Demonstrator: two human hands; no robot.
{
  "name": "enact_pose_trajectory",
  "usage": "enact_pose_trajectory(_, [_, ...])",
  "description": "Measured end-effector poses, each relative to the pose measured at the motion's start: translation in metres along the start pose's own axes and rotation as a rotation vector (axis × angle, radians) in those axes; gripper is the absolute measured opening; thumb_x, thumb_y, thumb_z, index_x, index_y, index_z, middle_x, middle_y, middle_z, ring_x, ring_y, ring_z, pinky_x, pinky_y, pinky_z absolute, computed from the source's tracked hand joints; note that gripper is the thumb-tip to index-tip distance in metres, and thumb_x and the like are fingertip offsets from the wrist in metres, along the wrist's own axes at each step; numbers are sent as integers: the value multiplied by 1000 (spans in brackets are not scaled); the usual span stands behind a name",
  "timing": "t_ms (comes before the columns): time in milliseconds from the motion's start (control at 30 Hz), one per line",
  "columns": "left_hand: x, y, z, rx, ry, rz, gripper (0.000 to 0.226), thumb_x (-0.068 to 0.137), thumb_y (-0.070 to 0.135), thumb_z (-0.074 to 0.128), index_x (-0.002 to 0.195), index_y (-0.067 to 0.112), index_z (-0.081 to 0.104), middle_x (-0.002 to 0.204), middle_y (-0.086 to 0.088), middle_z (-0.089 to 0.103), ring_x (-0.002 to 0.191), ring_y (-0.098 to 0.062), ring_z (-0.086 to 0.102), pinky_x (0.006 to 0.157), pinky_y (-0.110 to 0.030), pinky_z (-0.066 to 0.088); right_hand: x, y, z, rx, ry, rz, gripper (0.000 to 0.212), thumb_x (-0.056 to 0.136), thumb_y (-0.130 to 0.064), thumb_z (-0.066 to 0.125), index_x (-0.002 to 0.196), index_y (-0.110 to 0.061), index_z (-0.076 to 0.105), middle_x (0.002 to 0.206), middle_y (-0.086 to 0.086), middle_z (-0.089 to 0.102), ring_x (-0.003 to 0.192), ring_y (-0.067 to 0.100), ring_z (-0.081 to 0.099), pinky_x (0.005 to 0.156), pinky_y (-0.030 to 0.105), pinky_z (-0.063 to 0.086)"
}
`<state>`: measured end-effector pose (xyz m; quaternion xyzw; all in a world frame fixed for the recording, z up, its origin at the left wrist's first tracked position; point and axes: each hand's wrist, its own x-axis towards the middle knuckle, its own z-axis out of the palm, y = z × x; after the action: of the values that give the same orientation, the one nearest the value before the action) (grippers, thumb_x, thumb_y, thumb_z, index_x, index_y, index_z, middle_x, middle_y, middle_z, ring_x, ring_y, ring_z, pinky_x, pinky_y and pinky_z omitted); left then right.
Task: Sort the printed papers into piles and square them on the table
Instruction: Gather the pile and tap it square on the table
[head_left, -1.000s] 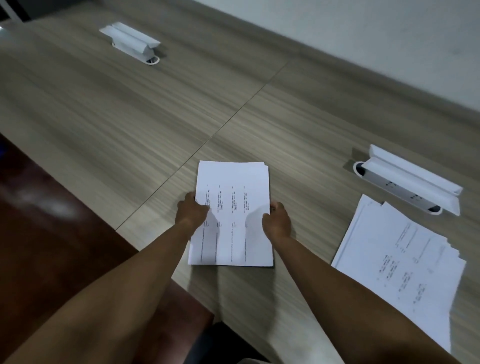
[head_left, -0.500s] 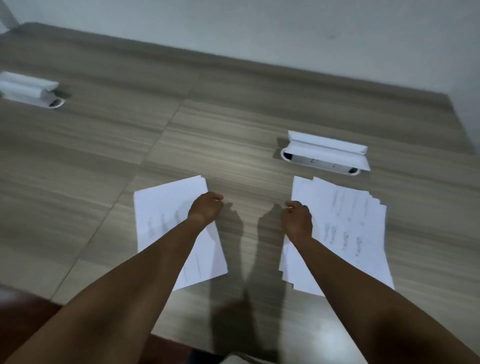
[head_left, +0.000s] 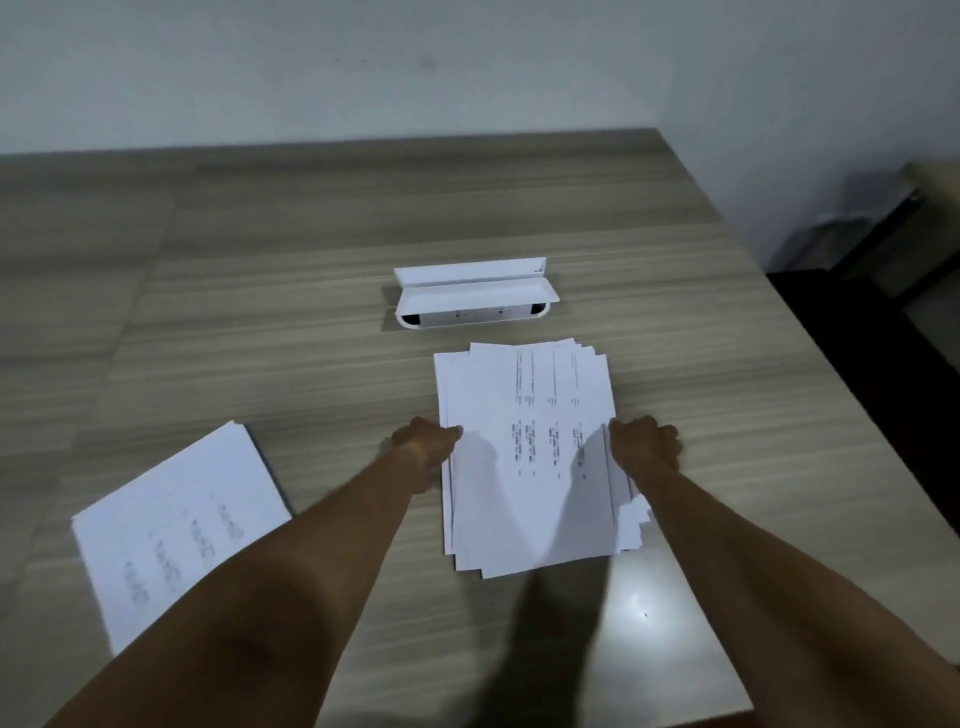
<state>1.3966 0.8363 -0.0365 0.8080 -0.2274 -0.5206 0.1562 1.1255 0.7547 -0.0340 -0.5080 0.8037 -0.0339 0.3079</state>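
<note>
While two hands (head_left: 428, 444) (head_left: 647, 447) grip one pile (head_left: 524, 395), one stack (head_left: 171, 519) lies apart.

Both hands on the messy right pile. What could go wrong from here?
The fanned pile is splayed at its near right corner; squeezing in with the left hand and right hand may crease stray sheets.
Its far edge lies close to the white socket box; pushing forward might jam sheets against it.
The left forearm crosses the neat pile at its corner and might nudge it.

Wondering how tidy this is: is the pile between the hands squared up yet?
No, the pile is fanned, with stray corners showing at its far and near edges.
</note>
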Motion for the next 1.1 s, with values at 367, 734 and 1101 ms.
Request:
enact_pose_trajectory(367, [-43,23,16,-303,-74,-10,34,88,34,65,118,19,60,101,-8,70,90,-30,70,73,-38,58,-21,-20,28,252,-214,11,68,74,-55,59,124,-11,50,116,16,63,102,31,61,90,36,49])
enact_pose_trajectory(734, [-43,7,-8,-376,-180,-14,17,93,27,65,99,11,66,75,-3,70,62,-18,66,47,-22,52,-23,-9,-6,677,-861,101,25,89,-5,65,113,1,65,108,18,73,87,31,73,75,42,59])
enact_pose_trajectory(1101, [-54,30,4,-646,11,261,37,100,11,52,136,3,54,133,-8,60,114,-30,60,100,-41,48,-66,-57,-9,729,-441,-197,37,81,13,54,113,1,66,92,9,71,72,20,64,58,23,54])
